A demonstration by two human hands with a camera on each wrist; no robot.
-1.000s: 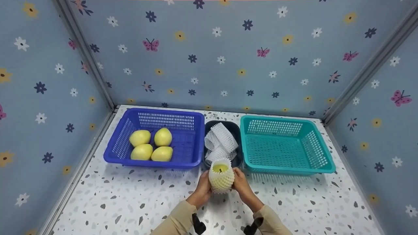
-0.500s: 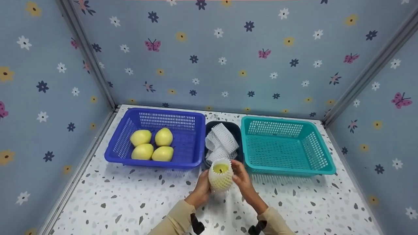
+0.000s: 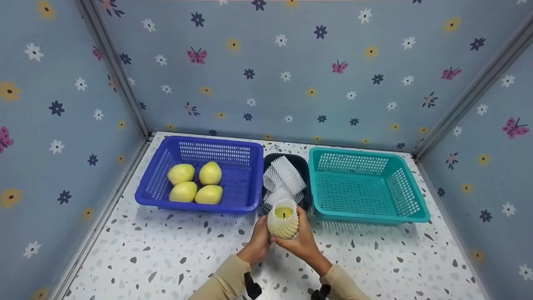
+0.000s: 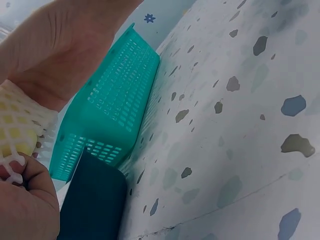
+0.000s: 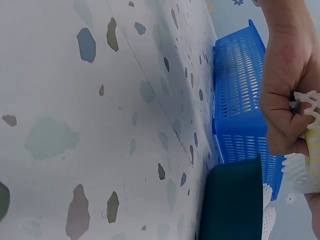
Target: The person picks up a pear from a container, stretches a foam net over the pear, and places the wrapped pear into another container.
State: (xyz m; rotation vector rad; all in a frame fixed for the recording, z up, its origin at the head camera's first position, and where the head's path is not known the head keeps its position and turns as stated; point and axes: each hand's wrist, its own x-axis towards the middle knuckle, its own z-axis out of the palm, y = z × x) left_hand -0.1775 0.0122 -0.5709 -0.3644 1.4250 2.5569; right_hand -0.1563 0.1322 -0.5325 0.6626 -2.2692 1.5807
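A yellow-green pear (image 3: 284, 212) with a dark stem sits upright in a white foam net (image 3: 283, 229), held in front of the dark bin. My left hand (image 3: 259, 239) grips its left side; in the left wrist view the fingers (image 4: 37, 175) pinch the lower edge of the net. From the right, my right hand (image 3: 304, 239) wraps round the wrapped pear, fingers along the far side and thumb below it. The net's top rim stands open around the stem. My right palm (image 4: 60, 60) also shows in the left wrist view, cupped against the net.
On the left a blue basket (image 3: 233, 208) holds several bare pears (image 3: 183, 192). A dark bin (image 3: 307, 200) with white foam nets (image 3: 287, 177) stands in the middle. To its right is a turquoise basket (image 3: 354, 193). Patterned walls (image 3: 266, 62) enclose the speckled tabletop (image 3: 200, 246).
My right hand loosened from the side of the wrapped pear, then came back round it with its thumb lower. The left hand has kept its hold. The baskets have not moved.
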